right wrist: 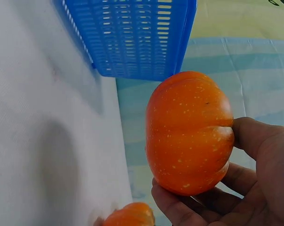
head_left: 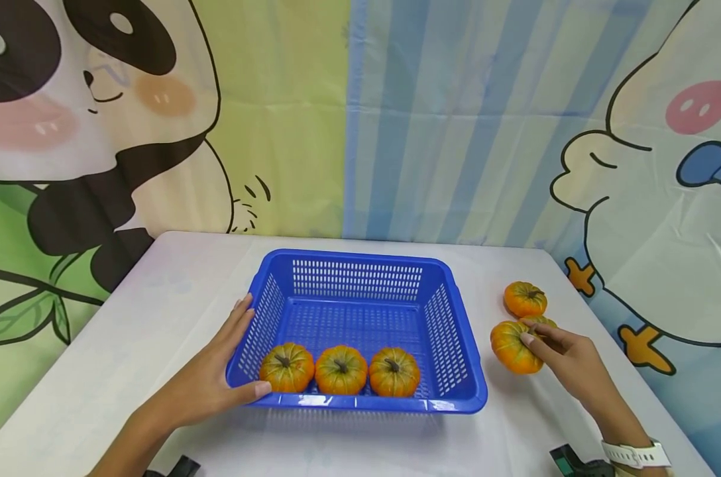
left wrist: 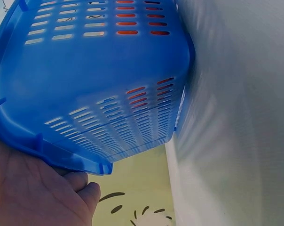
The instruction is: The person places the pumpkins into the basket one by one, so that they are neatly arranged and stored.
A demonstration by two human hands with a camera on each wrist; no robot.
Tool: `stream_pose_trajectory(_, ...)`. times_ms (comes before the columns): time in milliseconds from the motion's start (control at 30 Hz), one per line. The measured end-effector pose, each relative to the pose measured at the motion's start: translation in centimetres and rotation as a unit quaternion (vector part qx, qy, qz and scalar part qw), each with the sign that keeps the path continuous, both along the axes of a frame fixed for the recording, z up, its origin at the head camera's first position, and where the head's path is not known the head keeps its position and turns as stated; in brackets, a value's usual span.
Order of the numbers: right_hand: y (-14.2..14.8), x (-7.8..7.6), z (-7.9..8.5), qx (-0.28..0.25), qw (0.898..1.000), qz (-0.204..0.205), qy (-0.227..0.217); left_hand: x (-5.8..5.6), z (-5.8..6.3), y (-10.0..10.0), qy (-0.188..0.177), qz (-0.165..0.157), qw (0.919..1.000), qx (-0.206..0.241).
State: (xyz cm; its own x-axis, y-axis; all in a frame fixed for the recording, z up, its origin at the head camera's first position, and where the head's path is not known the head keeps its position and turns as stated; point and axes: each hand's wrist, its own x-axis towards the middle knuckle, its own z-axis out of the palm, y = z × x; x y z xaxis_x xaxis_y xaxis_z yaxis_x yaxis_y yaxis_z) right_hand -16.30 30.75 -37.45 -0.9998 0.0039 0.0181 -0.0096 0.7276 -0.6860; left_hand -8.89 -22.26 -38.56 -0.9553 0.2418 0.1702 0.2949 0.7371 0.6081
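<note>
- The blue plastic basket (head_left: 360, 311) sat near the middle of the white table (head_left: 158, 318); its walls were slotted with rows of narrow vents, its rim smooth and glossy, its corners rounded.
- The left hand (head_left: 217, 371) lay flat against the basket's left wall, fingers straight along the outside and thumb reaching the near rim; it pressed rather than clutched; in the left wrist view the palm (left wrist: 34, 193) sat under the rim's lip.
- 3 small pumpkins sat in a row along the basket's near wall: the left pumpkin (head_left: 286, 366), the middle pumpkin (head_left: 340, 369) and the right pumpkin (head_left: 394, 371), touching or nearly so; the basket's far half lay open behind them.
- The right hand (head_left: 566, 361) gripped the held pumpkin (head_left: 511, 346) just right of the basket, fingers curled round its side; the right wrist view showed the same ribbed fruit (right wrist: 189, 134) cupped by fingers and thumb, its orange skin smooth and flecked with pale specks.
- A far pumpkin (head_left: 524, 298) rested just behind it, near the table's right edge; another seemed to lie between them, mostly hidden.
- A strip of bare table separated the held pumpkin from the basket's right rim; the table's left side was wide and open.
- A cartoon-printed fabric backdrop (head_left: 396, 132) hung close behind the table's far edge.
</note>
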Motion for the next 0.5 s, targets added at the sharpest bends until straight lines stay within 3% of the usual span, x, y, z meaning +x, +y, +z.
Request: stream_pose_trajectory(500, -1.6, -0.7, 2.1, -0.035, 0.997, 0.035, 0.054, -0.1, 0.0, -0.1, 0.000, -0.005, 1.0000, 0.003)
